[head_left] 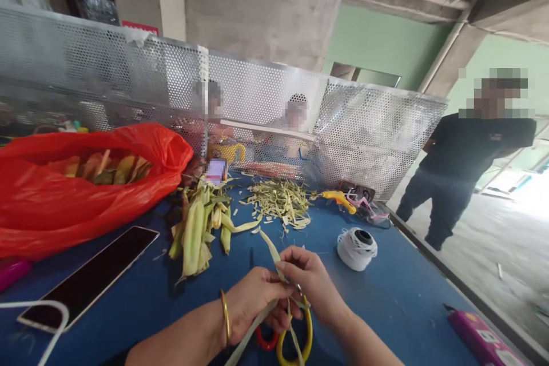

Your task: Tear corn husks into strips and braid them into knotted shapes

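Both my hands meet low in the middle over the blue table (407,297). My left hand (253,303), with a gold bangle on the wrist, is closed round a long pale green leaf strip (268,243) that runs up and away from it. My right hand (311,280) pinches the same strip and also grips yellow-handled scissors (295,343), whose loops hang below my fingers. A second, red loop (266,340) shows under my left hand.
A red plastic bag (86,183) of leaves lies at the left, a dark tablet (90,277) in front of it. Leaf bundles (197,229), cut scraps (281,200), a white string spool (357,247), a yellow glue gun (339,200), a pink tool (484,337). Perforated screen (266,91) behind; a person (467,166) stands right.
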`<state>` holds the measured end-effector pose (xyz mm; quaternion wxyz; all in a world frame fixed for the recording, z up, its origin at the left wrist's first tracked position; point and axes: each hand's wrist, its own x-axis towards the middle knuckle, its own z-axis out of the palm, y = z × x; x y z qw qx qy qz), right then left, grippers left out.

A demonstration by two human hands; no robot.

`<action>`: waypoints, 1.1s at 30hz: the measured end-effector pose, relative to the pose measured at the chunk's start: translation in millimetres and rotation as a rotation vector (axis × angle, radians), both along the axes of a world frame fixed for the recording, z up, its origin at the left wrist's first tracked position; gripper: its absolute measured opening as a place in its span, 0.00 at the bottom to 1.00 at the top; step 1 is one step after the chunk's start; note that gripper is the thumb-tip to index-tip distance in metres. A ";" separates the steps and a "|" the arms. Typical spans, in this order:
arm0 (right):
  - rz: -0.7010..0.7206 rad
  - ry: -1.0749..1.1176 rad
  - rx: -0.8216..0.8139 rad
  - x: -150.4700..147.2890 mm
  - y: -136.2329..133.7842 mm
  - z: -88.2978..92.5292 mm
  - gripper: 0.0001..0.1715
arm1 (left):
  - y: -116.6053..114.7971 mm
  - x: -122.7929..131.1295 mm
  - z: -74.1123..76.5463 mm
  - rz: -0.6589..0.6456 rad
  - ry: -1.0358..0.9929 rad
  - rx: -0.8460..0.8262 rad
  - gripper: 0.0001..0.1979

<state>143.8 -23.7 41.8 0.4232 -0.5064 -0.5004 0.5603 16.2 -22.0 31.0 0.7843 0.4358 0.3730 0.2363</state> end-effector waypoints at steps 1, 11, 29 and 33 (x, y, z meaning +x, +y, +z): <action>0.008 0.029 -0.011 -0.4 -1.2 -0.1 0.26 | -0.5 0.6 -0.7 0.010 0.011 -0.010 0.18; -0.131 -0.339 0.538 0.7 -16.7 2.8 0.09 | 6.0 -4.4 6.5 0.195 -0.088 -0.117 0.12; 0.238 -1.396 1.346 6.2 -19.1 -4.0 0.14 | 41.7 -31.2 13.5 0.388 -0.320 -0.238 0.10; 0.382 -1.311 1.335 5.3 -20.8 -1.9 0.18 | 40.8 -30.7 13.8 0.402 -0.332 -0.220 0.10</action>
